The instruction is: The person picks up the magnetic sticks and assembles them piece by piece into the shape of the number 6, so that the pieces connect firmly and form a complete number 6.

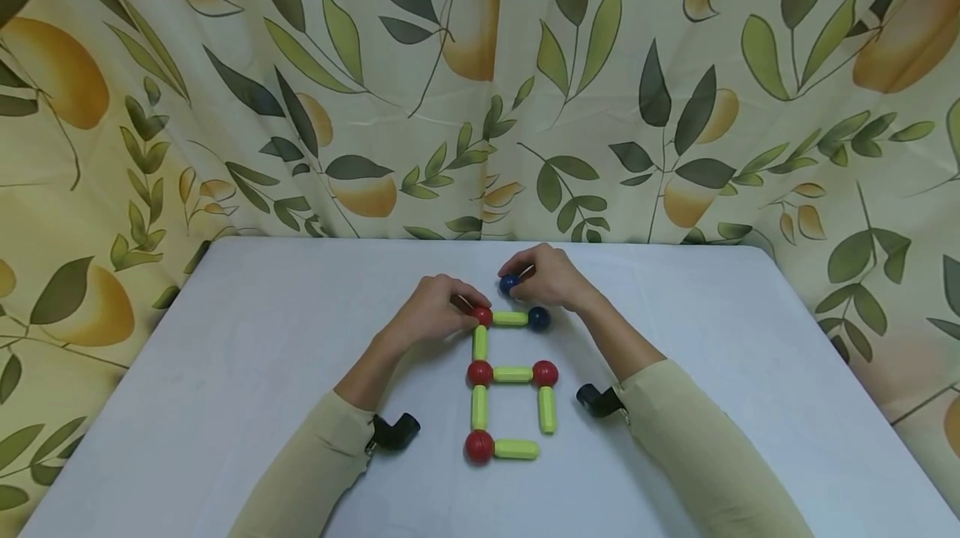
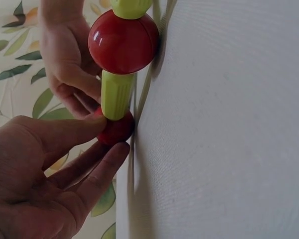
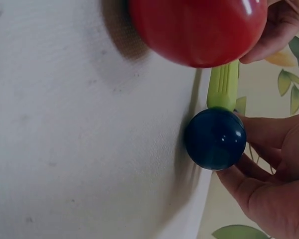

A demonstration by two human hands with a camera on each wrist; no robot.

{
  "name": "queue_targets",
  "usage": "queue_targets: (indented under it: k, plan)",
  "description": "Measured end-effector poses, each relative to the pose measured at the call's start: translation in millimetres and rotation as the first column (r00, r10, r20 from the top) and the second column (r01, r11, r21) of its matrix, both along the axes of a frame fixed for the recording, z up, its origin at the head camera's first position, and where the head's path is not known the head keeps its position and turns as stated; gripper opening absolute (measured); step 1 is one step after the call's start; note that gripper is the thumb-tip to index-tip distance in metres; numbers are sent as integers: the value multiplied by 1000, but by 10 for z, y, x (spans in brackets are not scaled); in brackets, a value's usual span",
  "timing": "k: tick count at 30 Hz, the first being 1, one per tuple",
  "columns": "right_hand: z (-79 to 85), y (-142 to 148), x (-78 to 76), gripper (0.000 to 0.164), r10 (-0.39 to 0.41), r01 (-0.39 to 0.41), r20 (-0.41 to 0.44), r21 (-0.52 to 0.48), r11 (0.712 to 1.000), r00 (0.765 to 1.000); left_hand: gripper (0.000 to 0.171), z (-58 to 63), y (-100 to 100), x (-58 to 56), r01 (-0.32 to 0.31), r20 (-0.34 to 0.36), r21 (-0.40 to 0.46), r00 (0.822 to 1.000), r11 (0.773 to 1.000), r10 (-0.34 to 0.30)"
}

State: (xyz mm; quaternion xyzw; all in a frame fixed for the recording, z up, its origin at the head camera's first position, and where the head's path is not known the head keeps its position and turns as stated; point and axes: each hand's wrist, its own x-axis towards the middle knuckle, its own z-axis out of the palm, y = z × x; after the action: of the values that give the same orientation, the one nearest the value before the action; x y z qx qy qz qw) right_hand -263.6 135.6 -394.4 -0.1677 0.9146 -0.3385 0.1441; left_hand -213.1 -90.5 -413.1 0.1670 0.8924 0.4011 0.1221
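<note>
My left hand (image 1: 438,307) pinches the red ball (image 1: 483,317) at the far left corner of a figure of balls and yellow-green sticks; thumb and fingers lie around this ball in the left wrist view. Just beyond the figure, my right hand (image 1: 551,276) holds a blue ball (image 1: 509,285) between thumb and fingers. A second blue ball (image 1: 538,319) sits at the right end of the far stick (image 1: 511,319), close below my right hand. In the right wrist view this blue ball (image 3: 215,139) stands in front of my fingers and mostly hides the held one.
Nearer me, the figure continues with a middle red ball (image 1: 480,373), a right red ball (image 1: 545,373) and a near red ball (image 1: 479,446). Sticks (image 1: 547,410) (image 1: 516,449) with free ends point toward me and right. A white table (image 1: 225,355) meets a fruit-patterned curtain (image 1: 450,146).
</note>
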Motion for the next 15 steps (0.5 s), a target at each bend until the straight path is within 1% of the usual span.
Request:
queue_targets:
  k: [4,7,11,15]
  plan:
    - [-10,18,42,29,-34,35,19,-11,999,999,22,-6,6,22,-4,6,1,1000,1000,4]
    - [-25,23,80,29,-40,41,27,-28,999,999,22,-13,-4,50,-18,19,-5,1000,1000,18]
    - [-12,45,129,29,-46,46,1,-46,998,999,22,-11,-9,61,-32,16,-2,999,999,32]
    - [41,97,177,29,-73,72,-20,-48,996,997,23,10,6,41,-22,12,10,1000,1000,22]
